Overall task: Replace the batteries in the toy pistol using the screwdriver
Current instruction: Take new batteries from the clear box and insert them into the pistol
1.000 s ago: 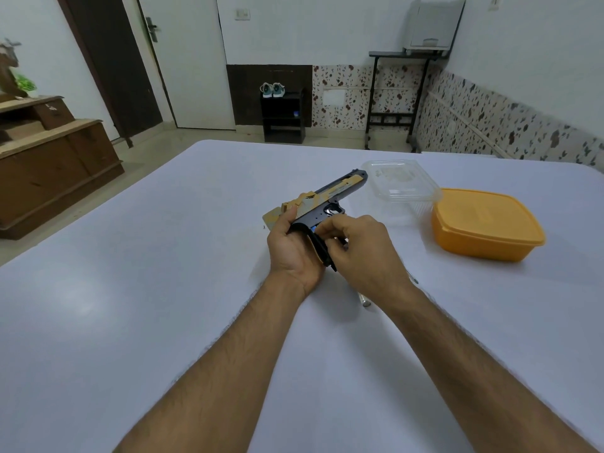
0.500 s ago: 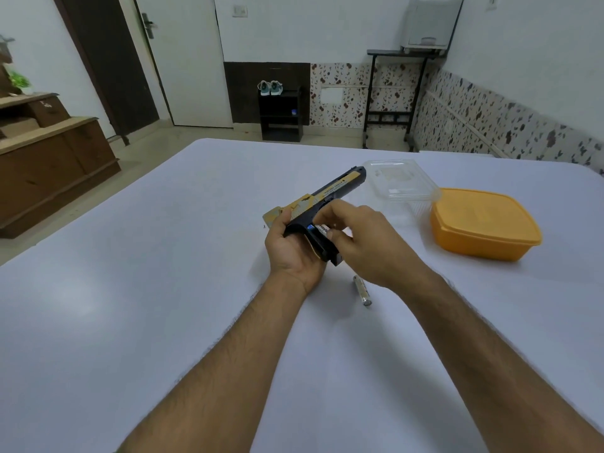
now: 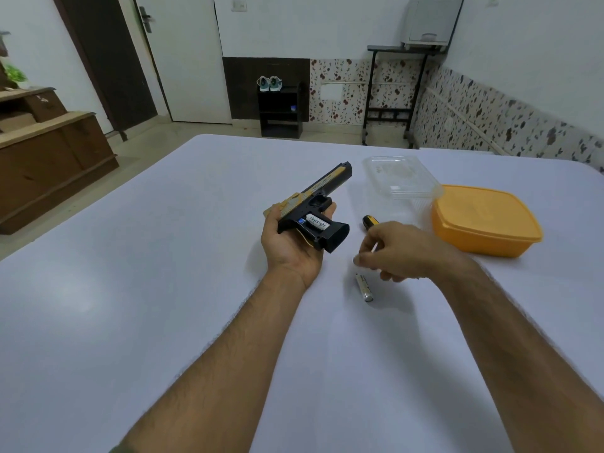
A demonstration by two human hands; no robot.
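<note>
The left hand [image 3: 294, 243] cradles the toy pistol [image 3: 315, 207] palm-up above the table [image 3: 163, 289], one battery [image 3: 316, 223] seated in its open grip. The right hand [image 3: 398, 251] hovers with fingers loosely curled, holding nothing, over a second battery [image 3: 364, 287]. One screwdriver [image 3: 370, 221] lies beyond it.

Orange lidded box [image 3: 483, 220] on white table [image 3: 130, 289], touching clear plastic container [image 3: 400, 178]; shoes [image 3: 270, 84] on black shelf [image 3: 279, 112].

- One head view, worn by the person, looks forward and down across the bench [image 3: 163, 289].
- Near: both forearms enter from the bottom edge; bench's far edge and room wall beyond.
</note>
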